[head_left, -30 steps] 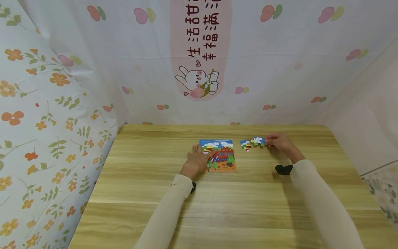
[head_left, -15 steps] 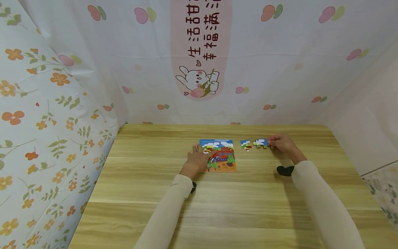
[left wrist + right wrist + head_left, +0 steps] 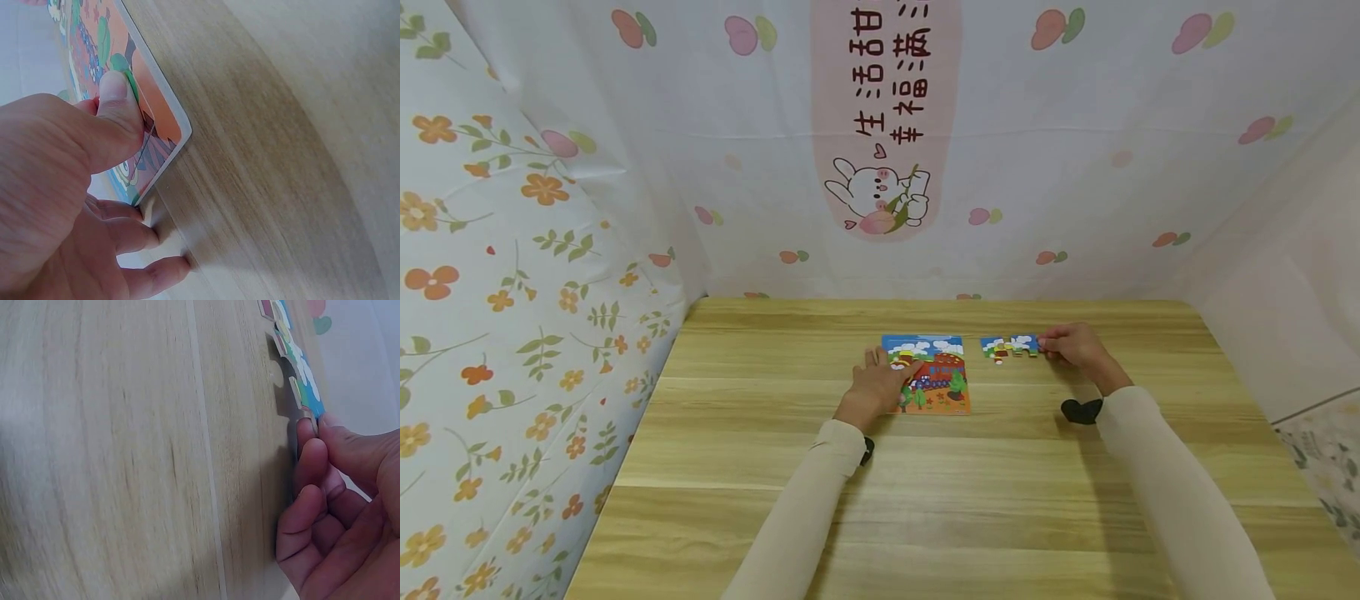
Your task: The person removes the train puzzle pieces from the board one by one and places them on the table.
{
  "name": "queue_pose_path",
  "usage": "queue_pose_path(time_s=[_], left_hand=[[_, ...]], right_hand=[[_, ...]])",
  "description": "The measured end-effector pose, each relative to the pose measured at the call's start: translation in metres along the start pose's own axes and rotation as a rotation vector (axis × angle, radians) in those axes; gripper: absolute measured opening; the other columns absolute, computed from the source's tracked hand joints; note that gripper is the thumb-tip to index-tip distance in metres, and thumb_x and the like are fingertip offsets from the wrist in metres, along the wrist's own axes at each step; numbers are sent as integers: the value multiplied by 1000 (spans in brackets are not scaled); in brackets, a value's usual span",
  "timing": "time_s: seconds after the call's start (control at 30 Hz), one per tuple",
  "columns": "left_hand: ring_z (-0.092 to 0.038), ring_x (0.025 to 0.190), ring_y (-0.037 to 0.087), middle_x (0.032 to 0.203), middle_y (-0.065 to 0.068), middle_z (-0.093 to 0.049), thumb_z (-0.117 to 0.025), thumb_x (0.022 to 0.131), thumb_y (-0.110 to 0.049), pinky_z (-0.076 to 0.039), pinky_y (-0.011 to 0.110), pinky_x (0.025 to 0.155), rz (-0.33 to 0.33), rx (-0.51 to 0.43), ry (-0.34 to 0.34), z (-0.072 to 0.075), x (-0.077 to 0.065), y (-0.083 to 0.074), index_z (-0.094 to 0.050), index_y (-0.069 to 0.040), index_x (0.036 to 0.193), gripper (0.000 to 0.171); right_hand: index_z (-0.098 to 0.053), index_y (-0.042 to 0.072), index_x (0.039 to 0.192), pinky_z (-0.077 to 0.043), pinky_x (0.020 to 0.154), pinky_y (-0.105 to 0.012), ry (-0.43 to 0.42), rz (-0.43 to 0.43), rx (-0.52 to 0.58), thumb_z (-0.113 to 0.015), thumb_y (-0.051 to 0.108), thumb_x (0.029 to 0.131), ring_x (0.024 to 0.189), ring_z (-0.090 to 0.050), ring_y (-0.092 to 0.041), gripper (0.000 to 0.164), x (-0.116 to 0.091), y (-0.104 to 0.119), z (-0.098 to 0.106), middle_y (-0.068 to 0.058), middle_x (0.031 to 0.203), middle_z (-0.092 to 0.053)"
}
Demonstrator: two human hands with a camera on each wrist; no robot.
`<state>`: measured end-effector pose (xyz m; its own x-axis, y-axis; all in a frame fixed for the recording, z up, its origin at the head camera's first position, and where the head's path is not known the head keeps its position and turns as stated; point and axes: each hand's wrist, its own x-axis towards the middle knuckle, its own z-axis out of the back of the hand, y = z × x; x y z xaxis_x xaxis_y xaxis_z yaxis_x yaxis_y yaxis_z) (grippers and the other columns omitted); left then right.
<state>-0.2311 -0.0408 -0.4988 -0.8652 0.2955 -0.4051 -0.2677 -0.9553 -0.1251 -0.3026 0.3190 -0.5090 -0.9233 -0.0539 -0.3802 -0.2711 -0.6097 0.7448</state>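
Note:
A puzzle board (image 3: 940,398) printed with a red train, trees and clouds lies at the middle back of the table. My left hand (image 3: 874,385) rests on its left part. In the left wrist view, the thumb (image 3: 119,119) presses on the picture while other fingers reach past the edge to the tabletop. To the right, a jigsaw piece with white cloud and blue sky (image 3: 1024,342) is pinched at its right end by my right hand (image 3: 1078,348). Its left end meets another jigsaw piece (image 3: 991,346) with yellow and red-brown patches.
The wooden table (image 3: 925,500) extends toward me and to both sides. A white patterned cloth (image 3: 737,167) hangs right behind its back edge, and a floral cloth (image 3: 535,333) hangs along the left. Black straps (image 3: 1081,410) sit at my wrists.
My right hand moved the sky piece right, opening a gap from the other piece, then brought it back left against it. The left hand and the board stayed still.

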Motion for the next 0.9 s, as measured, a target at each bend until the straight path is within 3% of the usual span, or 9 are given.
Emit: queue_pose_path(time_s=[0.9], left_hand=[[-12,149,47,161,29,-10,-55,99,-35,-33,59,110,-6,-13,3,4,-4,0,-19,-44,157,69]], right_hand=[[-62,-8,122,-48,65,-27,37,8,-6,-57,21,102,74,-56,-13,36,-1,-1,3,4,83,-64]])
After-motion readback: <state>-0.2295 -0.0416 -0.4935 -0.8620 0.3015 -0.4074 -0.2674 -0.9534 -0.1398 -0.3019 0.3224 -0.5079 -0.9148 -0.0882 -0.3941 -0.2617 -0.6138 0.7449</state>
